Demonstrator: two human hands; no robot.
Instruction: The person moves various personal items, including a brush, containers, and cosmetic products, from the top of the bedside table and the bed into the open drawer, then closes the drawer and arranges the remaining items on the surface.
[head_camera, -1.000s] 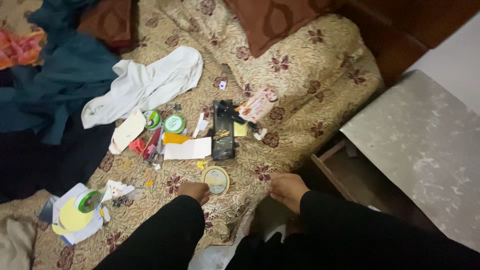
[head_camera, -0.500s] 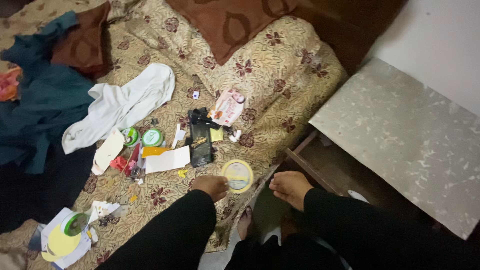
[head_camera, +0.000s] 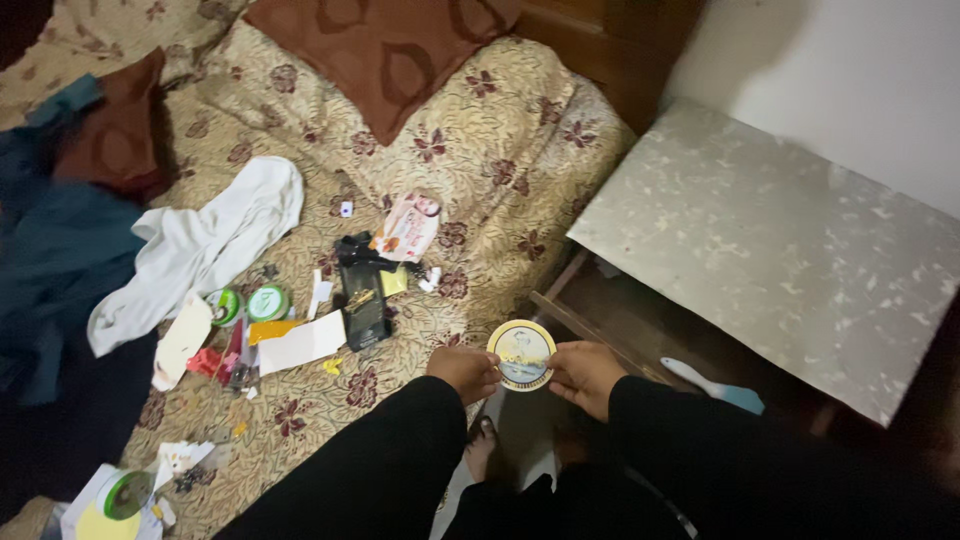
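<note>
A round yellow-rimmed disc with a pale picture on it (head_camera: 522, 354) hangs over the bed's edge, held between both hands. My left hand (head_camera: 464, 371) grips its left rim and my right hand (head_camera: 583, 373) pinches its right rim. Both arms wear black sleeves. Behind the hands lies a bed with a beige flowered cover (head_camera: 480, 170), strewn with small items: a black flat case (head_camera: 364, 305), a white envelope (head_camera: 301, 344), two green-lidded tins (head_camera: 248, 304) and a pink packet (head_camera: 406, 227).
A white cloth (head_camera: 195, 250) and teal and dark clothes (head_camera: 55, 270) lie on the left. A brown pillow (head_camera: 380, 50) is at the head. A marbled grey bedside tabletop (head_camera: 790, 250) stands on the right, with an open drawer (head_camera: 640, 335) under it. A foot (head_camera: 480, 450) shows below.
My left hand lifted the round disc off the bed cover and carried it right, past the bed's edge. My right hand came up and took its other rim. The view swung rightward.
</note>
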